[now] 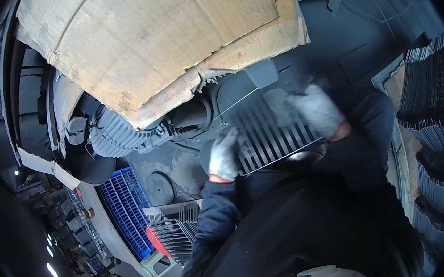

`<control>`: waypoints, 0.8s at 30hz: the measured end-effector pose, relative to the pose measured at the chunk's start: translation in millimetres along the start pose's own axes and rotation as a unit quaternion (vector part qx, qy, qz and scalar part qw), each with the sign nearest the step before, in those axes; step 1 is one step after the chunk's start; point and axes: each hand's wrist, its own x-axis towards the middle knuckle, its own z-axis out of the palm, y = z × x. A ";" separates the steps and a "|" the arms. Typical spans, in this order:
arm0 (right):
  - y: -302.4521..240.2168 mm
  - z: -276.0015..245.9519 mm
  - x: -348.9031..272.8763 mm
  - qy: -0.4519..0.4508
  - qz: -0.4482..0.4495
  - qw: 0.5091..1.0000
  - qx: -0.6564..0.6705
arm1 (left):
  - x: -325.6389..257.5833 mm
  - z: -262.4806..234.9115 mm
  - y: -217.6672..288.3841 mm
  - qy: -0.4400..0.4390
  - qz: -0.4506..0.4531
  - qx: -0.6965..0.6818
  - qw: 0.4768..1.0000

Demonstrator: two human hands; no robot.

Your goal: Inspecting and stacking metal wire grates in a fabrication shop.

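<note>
Gloved left hand (223, 156) and right hand (317, 110) grip opposite ends of a slatted metal grille (272, 128), fingers closed on its edges, holding it level in front of a grey ribbed motor (120, 135) under a torn cardboard sheet (159, 43). Step looks like positioning the grille w/ both hands. Next move likely calls for keeping it square & steady. Blue crate (127, 209) & more slatted parts (175, 231) lie lower left; dark stacked plates (432, 97) at right.

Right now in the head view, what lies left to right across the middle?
Blue crate → left hand on the metal grille → right hand → stacked dark metal strips.
</note>
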 end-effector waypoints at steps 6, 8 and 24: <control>-17.4 -14.6 -8.0 0.049 0.056 0.997 -0.026 | 6.9 29.5 16.3 -0.010 -0.046 0.010 0.999; 7.9 -79.3 -27.6 0.048 -0.165 0.848 -0.501 | 12.5 76.3 10.8 -0.083 -0.042 0.030 0.995; -19.5 101.1 -25.9 -0.094 0.021 0.995 0.038 | -86.4 -83.0 22.2 0.087 0.058 -0.014 0.994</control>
